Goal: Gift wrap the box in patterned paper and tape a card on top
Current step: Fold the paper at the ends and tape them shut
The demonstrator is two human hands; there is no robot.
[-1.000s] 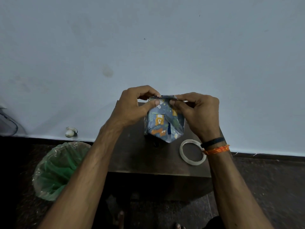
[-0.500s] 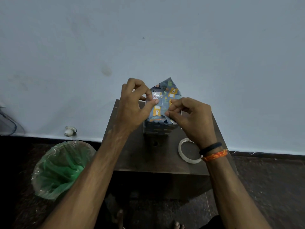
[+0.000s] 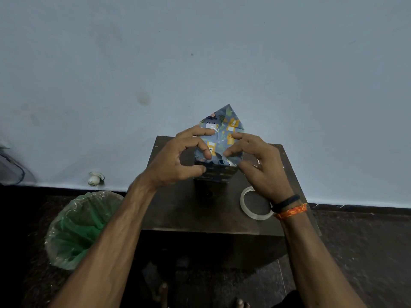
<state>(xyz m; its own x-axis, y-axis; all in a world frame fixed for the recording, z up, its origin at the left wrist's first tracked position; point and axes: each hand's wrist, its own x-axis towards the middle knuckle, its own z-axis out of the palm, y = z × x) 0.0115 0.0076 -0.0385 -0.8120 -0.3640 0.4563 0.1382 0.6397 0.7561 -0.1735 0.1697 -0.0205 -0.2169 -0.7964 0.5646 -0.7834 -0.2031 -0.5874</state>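
Observation:
A small box (image 3: 216, 172) stands on a dark wooden table (image 3: 178, 210), partly covered in blue patterned paper (image 3: 224, 127) with animal prints. A pointed flap of the paper sticks up behind the box toward the wall. My left hand (image 3: 178, 161) holds the box's left side, thumb on the front face and fingers curled onto the paper on top. My right hand (image 3: 258, 165) holds the right side, its fingers pressing the paper on top. A roll of clear tape (image 3: 255, 205) lies on the table by my right wrist. No card is in view.
A bin lined with a green bag (image 3: 77, 227) stands on the dark floor left of the table. A pale wall (image 3: 200, 63) rises directly behind the table. A small white object (image 3: 95, 177) lies at the wall's base.
The box went from lifted with its pointed flap hanging toward me to resting on the table with the flap standing up at the back. Both hands shifted to its sides and top.

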